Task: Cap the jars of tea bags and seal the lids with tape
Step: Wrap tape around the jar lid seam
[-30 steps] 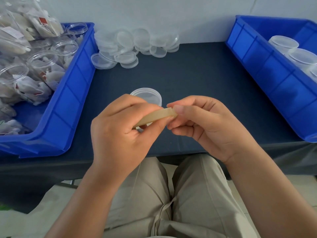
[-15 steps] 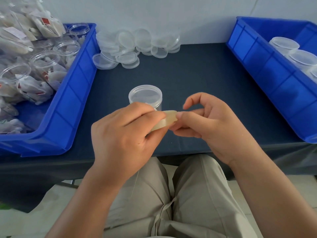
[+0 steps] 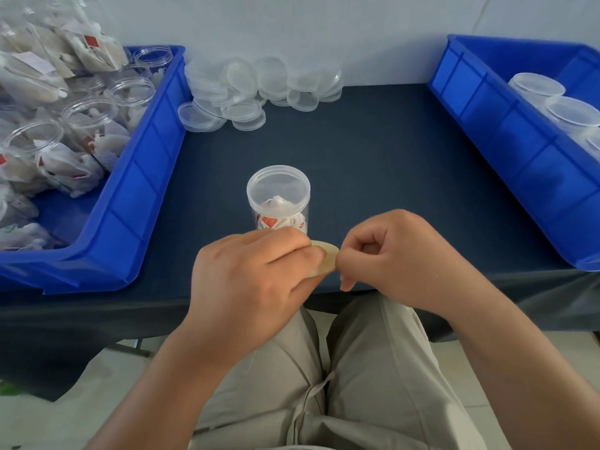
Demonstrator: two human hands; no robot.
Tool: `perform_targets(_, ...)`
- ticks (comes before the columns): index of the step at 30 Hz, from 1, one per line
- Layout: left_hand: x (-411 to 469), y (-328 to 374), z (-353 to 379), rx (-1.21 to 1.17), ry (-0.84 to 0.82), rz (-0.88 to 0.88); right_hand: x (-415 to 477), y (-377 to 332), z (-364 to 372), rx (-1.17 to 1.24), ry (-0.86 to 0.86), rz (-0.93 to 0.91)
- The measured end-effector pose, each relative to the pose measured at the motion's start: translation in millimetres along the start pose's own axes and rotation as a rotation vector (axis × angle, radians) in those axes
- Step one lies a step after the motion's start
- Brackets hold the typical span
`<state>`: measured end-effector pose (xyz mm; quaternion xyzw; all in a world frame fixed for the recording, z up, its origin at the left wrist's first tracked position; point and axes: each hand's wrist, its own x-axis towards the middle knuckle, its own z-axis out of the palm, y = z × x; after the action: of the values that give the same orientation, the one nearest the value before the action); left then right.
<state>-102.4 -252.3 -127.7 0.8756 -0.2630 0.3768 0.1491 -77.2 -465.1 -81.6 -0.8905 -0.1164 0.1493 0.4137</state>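
A clear jar [image 3: 278,203] with tea bags inside and a clear lid on top stands upright near the table's front edge. Just in front of it my left hand [image 3: 250,284] grips a pale roll of tape [image 3: 326,259]; most of the roll is hidden under my fingers. My right hand [image 3: 399,258] is curled against the roll's right edge, its thumb and fingertips pinching at the tape there. Both hands hover over the table's front edge, apart from the jar.
A blue bin [image 3: 136,203] at left holds open jars of tea bags and loose tea bags. Another blue bin [image 3: 506,138] at right holds capped jars. A heap of clear lids [image 3: 256,89] lies at the back by the wall. Dark cloth [image 3: 373,164] covers the table.
Both hands with the tape roll have moved down towards me, uncovering the capped jar. My right fingers have curled in tighter at the roll's edge.
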Motion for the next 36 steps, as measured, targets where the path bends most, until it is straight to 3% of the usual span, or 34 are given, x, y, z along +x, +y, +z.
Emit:
perform_targets(5, 0, -5, -6, -0.152, 0.078, -0.148, 6, 14, -7, 0.134, 0.056, -0.004)
perform_targets(9, 1, -7, -8, -0.129, 0.070, -0.151, 10, 16, -2, 0.297, -0.070, -0.039)
perform_targets(18, 5, -5, -8, -0.177, 0.062, -0.212, 11, 14, 12, 0.473, -0.125, -0.031)
perform_targets(21, 5, -4, -7, -0.116, 0.076, -0.162, 8, 9, 10, 0.309, -0.057, -0.039)
perform_targets(25, 2, -4, -2, 0.018, 0.041, -0.066, 3, -2, 4, -0.169, -0.003, -0.039)
perform_targets(28, 0, -6, 0, 0.019, -0.011, -0.005, 7, -7, 3, -0.262, -0.036, -0.034)
perform_targets(32, -2, -6, 0, -0.083, -0.059, -0.076, 13, 4, -2, -0.117, -0.082, 0.000)
perform_targets(36, -1, -9, -7, -0.336, -0.143, -0.365, 16, 16, -8, 0.253, -0.131, 0.015)
